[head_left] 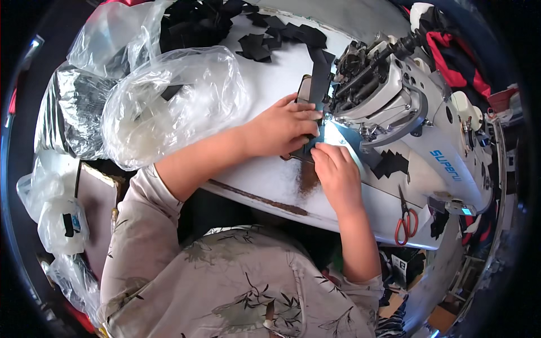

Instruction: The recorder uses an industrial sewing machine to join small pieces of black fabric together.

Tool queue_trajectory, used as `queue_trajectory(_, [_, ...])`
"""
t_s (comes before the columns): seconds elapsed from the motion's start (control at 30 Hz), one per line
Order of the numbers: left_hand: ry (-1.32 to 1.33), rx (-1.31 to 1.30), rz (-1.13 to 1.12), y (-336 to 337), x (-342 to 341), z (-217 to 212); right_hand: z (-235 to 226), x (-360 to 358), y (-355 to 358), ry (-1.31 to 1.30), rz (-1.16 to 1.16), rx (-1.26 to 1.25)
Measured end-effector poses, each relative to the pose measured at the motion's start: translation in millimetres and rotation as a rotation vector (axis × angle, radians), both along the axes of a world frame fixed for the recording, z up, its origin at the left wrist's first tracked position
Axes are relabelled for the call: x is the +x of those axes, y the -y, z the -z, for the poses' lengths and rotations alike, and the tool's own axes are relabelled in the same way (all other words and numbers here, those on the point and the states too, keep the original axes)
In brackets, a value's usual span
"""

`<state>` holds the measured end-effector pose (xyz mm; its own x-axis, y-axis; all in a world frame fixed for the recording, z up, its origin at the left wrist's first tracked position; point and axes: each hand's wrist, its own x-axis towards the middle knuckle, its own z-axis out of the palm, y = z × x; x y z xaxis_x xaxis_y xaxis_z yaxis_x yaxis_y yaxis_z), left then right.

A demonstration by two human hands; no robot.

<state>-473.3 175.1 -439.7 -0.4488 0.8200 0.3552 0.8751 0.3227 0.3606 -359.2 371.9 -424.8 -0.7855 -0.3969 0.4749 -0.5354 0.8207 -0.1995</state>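
Note:
My left hand (286, 127) lies over a dark fabric piece beside the needle area of a white sewing machine (445, 149), fingers stretched out and slightly apart. On the near side of the needle, my right hand (340, 176) pinches the edge of that dark fabric between thumb and fingertips. Both hands partly hide the piece. A black fabric strip (322, 70) runs away from the machine foot toward the far side. Partly under my left hand is a flat, dark-rimmed object (305, 89) whose kind I cannot make out. The machine's lamp lights the bluish plate (345, 137).
Red-handled scissors (406, 222) lie on the table near its right front edge. Black fabric scraps (390, 164) sit beside the machine, and a heap of black pieces (194, 25) is at the far left. Crumpled clear plastic bags (169, 107) cover the table's left side.

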Motion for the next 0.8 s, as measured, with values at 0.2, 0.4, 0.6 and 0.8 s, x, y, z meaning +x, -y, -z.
queue_trajectory(0.2, [0.074, 0.069, 0.065, 1, -13, 5, 4, -5, 4, 0.007, 0.041, 0.008])
queue_trajectory(0.4, [0.075, 0.05, 0.043, 8, -18, 4, 6, -9, 10, 0.01, 0.049, 0.016])
queue_trajectory(0.6, [0.076, 0.027, 0.045, 5, -16, 3, 8, -6, 9, 0.011, 0.085, 0.025])
queue_trajectory(0.8, [0.086, -0.032, 0.043, 1, -23, 1, 6, -4, 9, -0.024, 0.161, -0.018])
